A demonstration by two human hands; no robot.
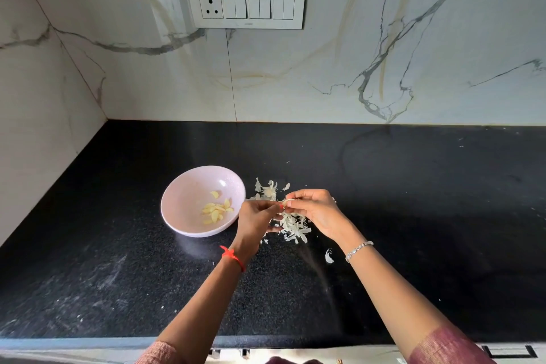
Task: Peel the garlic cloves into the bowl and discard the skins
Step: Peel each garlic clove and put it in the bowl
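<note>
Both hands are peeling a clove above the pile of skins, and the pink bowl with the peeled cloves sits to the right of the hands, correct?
Not quite. The head view shows the pink bowl left of the hands, not right. The rest holds: the left hand and right hand pinch a clove above the skins, and peeled cloves lie in the bowl.

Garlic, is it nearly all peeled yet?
Partly. Several peeled cloves lie in the bowl, and skins are piled on the counter. The left hand and right hand pinch one clove above that pile. To do: drop it in and throw the skins away. No other unpeeled cloves show.
</note>
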